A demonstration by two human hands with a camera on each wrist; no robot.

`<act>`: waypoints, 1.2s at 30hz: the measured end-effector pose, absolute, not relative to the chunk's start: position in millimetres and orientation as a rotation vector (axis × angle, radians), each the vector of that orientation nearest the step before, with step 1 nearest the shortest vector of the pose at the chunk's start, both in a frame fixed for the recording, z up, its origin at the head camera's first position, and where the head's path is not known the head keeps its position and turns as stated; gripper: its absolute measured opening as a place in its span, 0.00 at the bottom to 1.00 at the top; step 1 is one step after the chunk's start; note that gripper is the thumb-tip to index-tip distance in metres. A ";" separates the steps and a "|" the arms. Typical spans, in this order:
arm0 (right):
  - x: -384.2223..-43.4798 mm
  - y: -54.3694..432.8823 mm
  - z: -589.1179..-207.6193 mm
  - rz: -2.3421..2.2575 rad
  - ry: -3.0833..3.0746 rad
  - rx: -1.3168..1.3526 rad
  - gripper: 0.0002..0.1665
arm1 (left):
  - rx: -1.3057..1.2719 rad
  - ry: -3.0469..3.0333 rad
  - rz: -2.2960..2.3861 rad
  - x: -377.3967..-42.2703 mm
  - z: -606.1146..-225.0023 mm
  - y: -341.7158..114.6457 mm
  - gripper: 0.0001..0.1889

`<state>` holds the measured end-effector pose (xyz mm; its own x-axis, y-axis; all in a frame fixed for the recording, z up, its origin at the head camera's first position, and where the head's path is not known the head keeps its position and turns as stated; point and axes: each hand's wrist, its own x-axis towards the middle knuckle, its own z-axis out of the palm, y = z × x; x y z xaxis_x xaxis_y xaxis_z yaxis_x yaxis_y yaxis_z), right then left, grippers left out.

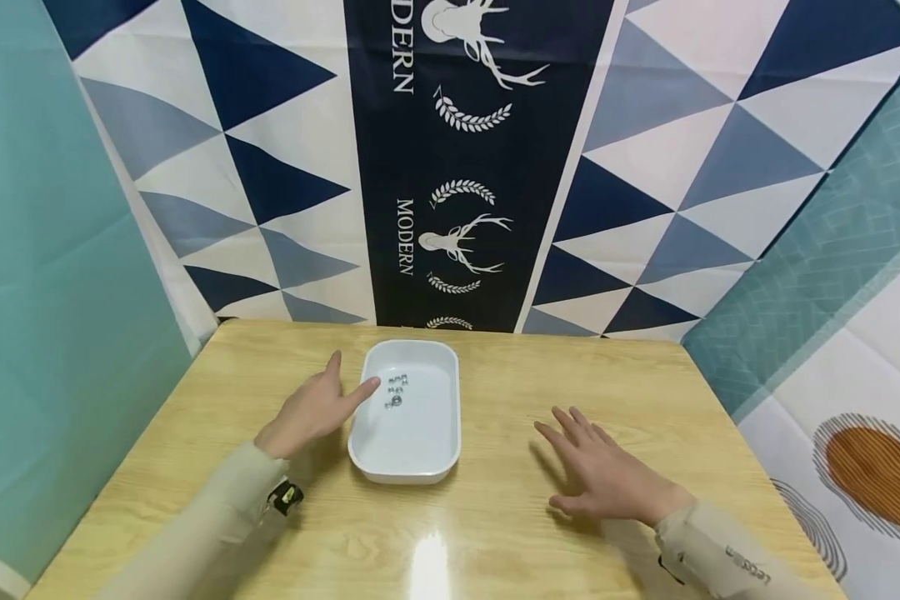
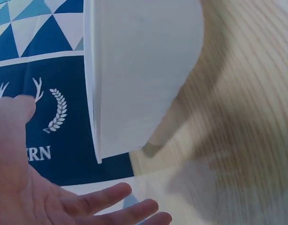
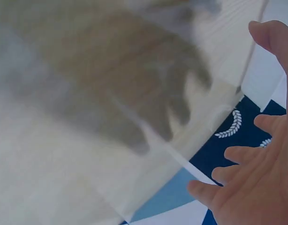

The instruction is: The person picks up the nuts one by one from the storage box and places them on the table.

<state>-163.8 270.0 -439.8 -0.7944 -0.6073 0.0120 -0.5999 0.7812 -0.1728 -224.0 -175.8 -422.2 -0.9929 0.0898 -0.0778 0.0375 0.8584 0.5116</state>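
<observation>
A white rectangular tray (image 1: 423,446) stands on the wooden table. In its left half lie several small shiny metal pieces (image 1: 396,401), too small to make out their kind. My left hand (image 1: 315,412) is at the tray's left side, fingers spread, its thumb reaching over the rim in the head view. In the left wrist view the tray's outer wall (image 2: 139,75) shows beside this hand, which grips nothing. Well to the right of the tray, my right hand (image 1: 607,473) hovers above the table with fingers spread, holding nothing and casting a shadow.
The wooden table (image 1: 510,533) has its far edge against a patterned cloth (image 1: 450,167) with deer heads and triangles. A teal cloth (image 1: 67,292) hangs on the left, another patterned cloth (image 1: 817,350) on the right. Both wrists carry dark straps.
</observation>
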 end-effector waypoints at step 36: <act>-272.3 228.8 -399.2 -0.273 2.792 -1.054 0.51 | 0.075 2.972 0.257 -250.6 -445.6 -134.3 0.34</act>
